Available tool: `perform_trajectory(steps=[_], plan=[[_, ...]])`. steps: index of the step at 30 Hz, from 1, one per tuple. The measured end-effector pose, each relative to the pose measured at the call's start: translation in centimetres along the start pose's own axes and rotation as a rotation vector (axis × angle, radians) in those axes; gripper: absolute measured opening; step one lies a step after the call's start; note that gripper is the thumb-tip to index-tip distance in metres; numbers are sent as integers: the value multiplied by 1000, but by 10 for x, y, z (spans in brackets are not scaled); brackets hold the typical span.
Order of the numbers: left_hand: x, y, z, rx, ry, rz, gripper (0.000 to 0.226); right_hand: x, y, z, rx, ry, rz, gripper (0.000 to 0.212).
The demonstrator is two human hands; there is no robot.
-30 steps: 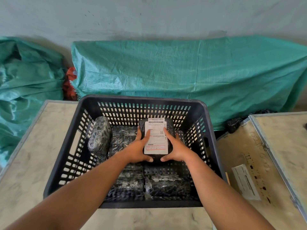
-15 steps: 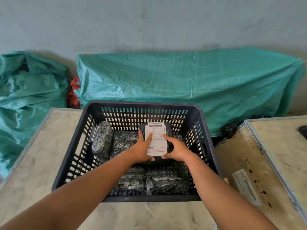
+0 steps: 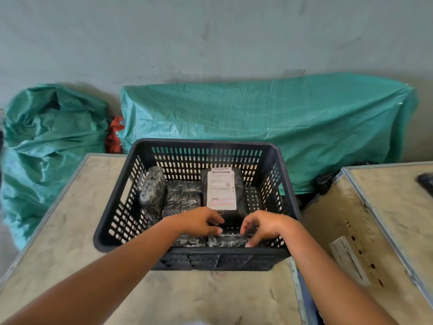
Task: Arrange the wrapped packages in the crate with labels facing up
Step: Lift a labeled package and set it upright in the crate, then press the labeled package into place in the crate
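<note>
Fingers (image 3: 245, 228) on both hands curl down; I cannot tell if they grip. The left hand (image 3: 199, 221) sits by the labelled package (image 3: 240, 202), the right hand (image 3: 264, 227) touches a near package (image 3: 234, 241). They look soft, light and slippery, so hold both sides. Shiny black wrap, one white label (image 3: 221, 190) up, all inside the crate (image 3: 206, 143)

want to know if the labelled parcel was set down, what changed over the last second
Both hands let go of the labelled package and drew back toward the near side of the crate. The left hand is by its near edge; the right hand curls its fingers over a near wrapped package, grip unclear. The labelled package, label up, the crate and the other packages stayed put.
</note>
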State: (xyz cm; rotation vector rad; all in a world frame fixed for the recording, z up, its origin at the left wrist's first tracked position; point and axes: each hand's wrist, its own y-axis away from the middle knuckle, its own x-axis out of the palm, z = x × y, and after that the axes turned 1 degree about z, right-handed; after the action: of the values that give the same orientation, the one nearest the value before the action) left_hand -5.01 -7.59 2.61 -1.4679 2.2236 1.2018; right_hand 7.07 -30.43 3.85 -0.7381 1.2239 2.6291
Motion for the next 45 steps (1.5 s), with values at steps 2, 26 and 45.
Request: perform_trajectory(steps=[2,26,45], plan=[[2,5,-2,7,16,-37,49,0,0,-1,-34,-24,-51,32],[-15,16,-3,221,320,-588,90,-33,11,16,-383,-454,-600,39],[-57,-39,2,82,619,-626,61,-46,-28,23,-329,-397,-682,87]])
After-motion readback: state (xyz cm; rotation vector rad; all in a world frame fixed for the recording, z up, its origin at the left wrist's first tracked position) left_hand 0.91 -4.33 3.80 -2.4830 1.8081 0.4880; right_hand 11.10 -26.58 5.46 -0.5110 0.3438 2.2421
